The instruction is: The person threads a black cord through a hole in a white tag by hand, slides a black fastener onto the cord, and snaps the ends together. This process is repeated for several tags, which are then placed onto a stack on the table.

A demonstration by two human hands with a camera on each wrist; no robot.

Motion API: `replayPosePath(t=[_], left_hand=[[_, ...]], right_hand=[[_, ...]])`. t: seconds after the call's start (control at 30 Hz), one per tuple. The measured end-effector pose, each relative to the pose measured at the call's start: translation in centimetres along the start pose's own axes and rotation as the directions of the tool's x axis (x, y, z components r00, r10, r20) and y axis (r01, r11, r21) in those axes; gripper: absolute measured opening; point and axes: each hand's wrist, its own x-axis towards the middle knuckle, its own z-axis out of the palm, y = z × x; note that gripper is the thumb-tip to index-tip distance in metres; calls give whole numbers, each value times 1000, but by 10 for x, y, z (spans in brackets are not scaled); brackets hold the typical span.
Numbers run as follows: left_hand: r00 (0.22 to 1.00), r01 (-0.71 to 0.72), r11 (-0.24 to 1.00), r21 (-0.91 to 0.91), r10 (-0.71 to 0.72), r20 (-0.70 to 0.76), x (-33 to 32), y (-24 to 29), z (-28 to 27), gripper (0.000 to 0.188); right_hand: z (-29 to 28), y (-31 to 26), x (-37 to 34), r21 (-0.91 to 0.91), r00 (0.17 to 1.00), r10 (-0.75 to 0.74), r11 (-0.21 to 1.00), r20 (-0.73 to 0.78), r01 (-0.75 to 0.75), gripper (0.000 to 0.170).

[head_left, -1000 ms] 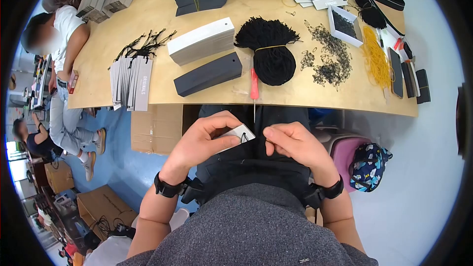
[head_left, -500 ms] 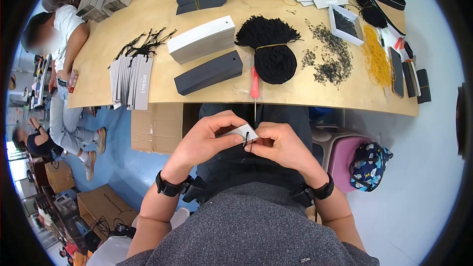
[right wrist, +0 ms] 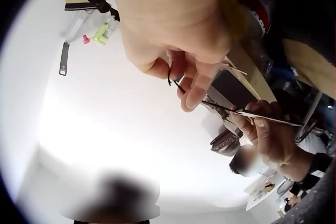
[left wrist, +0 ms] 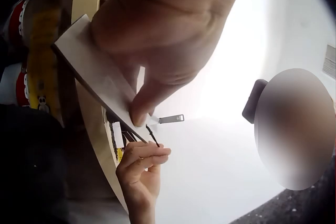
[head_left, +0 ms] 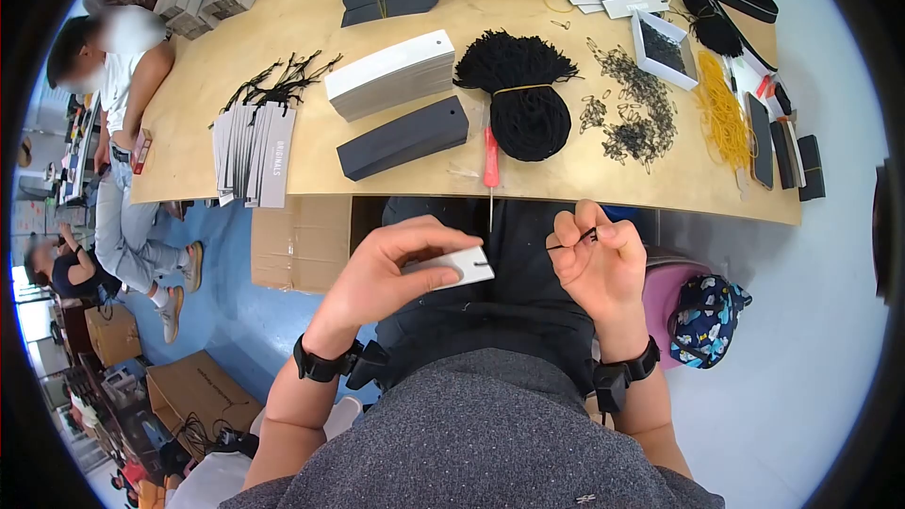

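Low in front of the table edge, my left hand (head_left: pixel 377 264) grips a pale hang tag (head_left: pixel 468 270) between thumb and fingers. A black cord (right wrist: pixel 216 105) passes at the tag's holed end and stretches across to my right hand (head_left: pixel 605 269), as the right wrist view shows. The right thumb and fingers pinch the cord near its knotted end. Beyond the hands, a red-handled tool (head_left: pixel 491 160) with a thin metal shaft sticks out over the table edge. A banded bundle of black cords (head_left: pixel 531 123) lies just behind it.
On the table (head_left: pixel 311 33) are corded tags (head_left: pixel 253 158), a white tag stack (head_left: pixel 388 77), a dark tag stack (head_left: pixel 403 139), scattered small pins (head_left: pixel 639 127), a white box (head_left: pixel 663 49) and yellow rubber bands (head_left: pixel 724 118). A person (head_left: pixel 127 66) sits at the left.
The right hand came in to the tag's end and took hold of the cord. It has since moved away to the right and turned palm up, drawing the cord out.
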Motion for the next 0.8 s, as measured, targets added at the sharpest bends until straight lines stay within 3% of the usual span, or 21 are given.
replayPosePath(t=[0.03,0.1,0.13,0.23,0.3,0.33,0.4,0.43,0.5,0.57,0.63,0.67,0.73,0.8], left_hand=[[1000,0,1000,2,0,-2,-1,2,0,38],[985,-150,958,244,123,121,-4,11,0,39],[986,-148,958,247,123,116,-6,17,-1,39],[1000,23,976,217,-25,7,-16,37,-4,49],[995,35,991,-131,-46,-83,-20,46,-9,53],[985,114,976,-183,-135,-107,-22,57,-22,57],[958,-31,994,-106,-1,-287,-14,70,-45,62],[942,-176,977,-123,131,-308,-5,73,-62,63],[897,-280,960,-22,254,-362,12,86,-104,58],[868,-291,956,30,277,-411,24,96,-136,58],[787,-256,956,142,291,-544,31,94,-158,58],[791,-255,956,145,293,-538,28,86,-168,58],[726,182,864,469,204,-657,25,61,-179,59],[722,287,688,667,303,-623,22,33,-171,59]], right_hand=[[-1,0,0,1,1000,2,1000,2,-2,18],[-2,2,1,73,992,-60,995,-113,68,18],[-3,3,1,75,992,-55,995,-109,64,18],[3,5,4,-50,976,-151,988,-160,145,21],[22,1,4,-372,980,-151,924,-129,93,27],[31,0,3,-478,984,-149,874,-99,84,38],[37,-3,2,-505,993,-110,860,-52,69,41],[37,-4,1,-538,997,-78,841,-16,57,44],[34,-2,-1,-538,999,-45,842,15,46,46],[30,2,-4,-565,999,23,825,31,-2,44],[34,6,-7,-557,1000,10,830,2,-7,41],[32,7,-8,-581,999,33,813,-1,-28,40],[34,6,-9,-603,998,46,796,-34,-57,30],[35,3,-9,-676,998,13,735,-65,-53,27]])
